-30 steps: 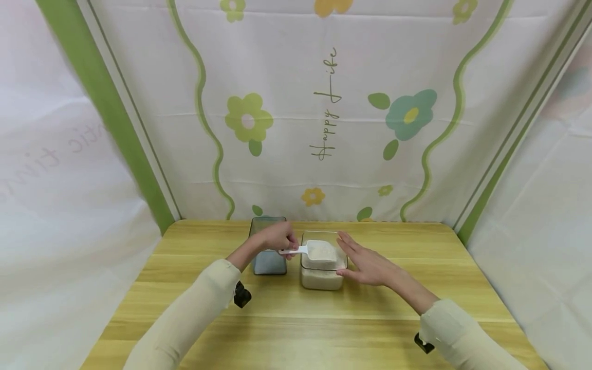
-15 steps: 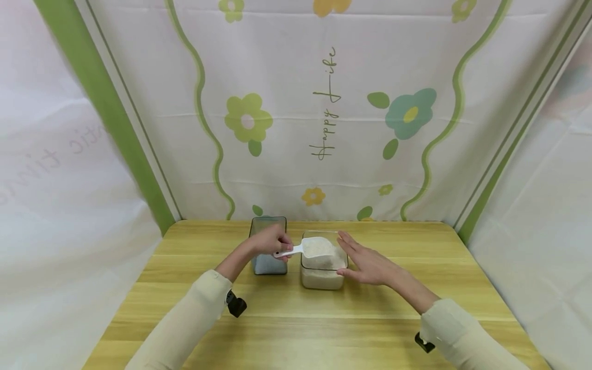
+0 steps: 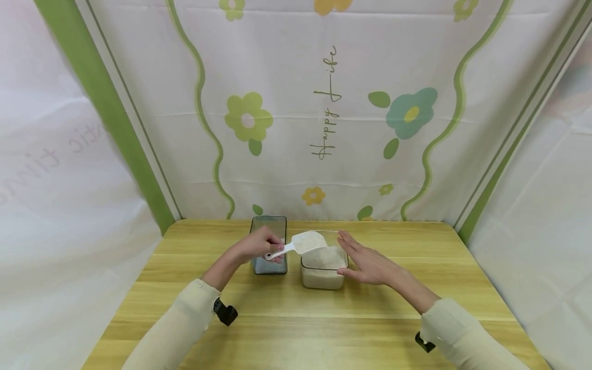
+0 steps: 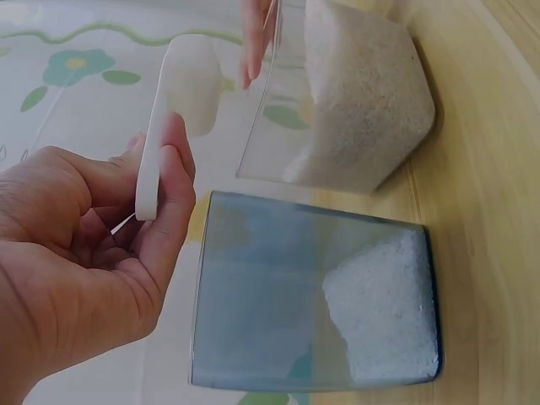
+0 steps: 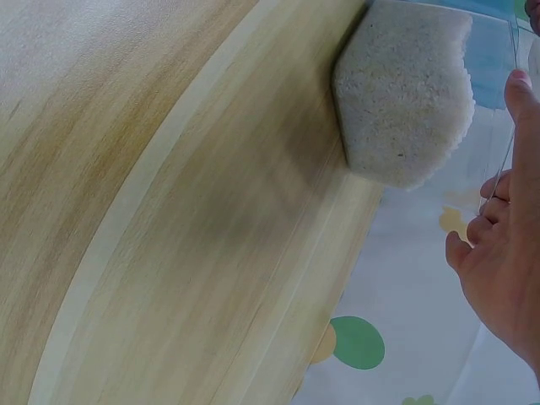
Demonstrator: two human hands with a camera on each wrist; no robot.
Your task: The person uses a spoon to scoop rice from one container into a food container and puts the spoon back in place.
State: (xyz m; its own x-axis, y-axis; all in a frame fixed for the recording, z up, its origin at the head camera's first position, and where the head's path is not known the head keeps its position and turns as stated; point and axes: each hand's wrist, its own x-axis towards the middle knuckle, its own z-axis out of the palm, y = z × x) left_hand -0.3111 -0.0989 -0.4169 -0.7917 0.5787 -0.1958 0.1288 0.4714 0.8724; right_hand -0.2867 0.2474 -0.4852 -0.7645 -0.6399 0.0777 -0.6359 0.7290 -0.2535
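Change since the earlier frames: the white scoop (image 3: pixel 302 243) has risen out of the clear container (image 3: pixel 323 267) and shifted toward the person's left, its bowl now above that container's left rim; the left forearm has drawn back with it. The right hand (image 3: pixel 365 262) has not moved.

Left hand (image 3: pixel 258 244): fingers and thumb curled round the scoop's flat handle, pinching it near its end. In the left wrist view the handle stands edge-on between thumb and forefinger, the bowl beyond them. Whether the bowl carries grain cannot be told for certain; its top looks white and heaped.

Right hand: fingers straight, held together, laid flat against the right wall of the clear container. Nothing gripped.

Clear container: square, open-topped, roughly half full of white rice, standing on the wooden table (image 3: pixel 324 329) near its far middle.

Grey-blue container (image 3: pixel 269 252): tinted, square, just beside the clear one on its left, the two walls close but apart. A low layer of white grain at its bottom, seen in the left wrist view.

Surround: floral printed cloth (image 3: pixel 324 103) behind the table and on both sides.
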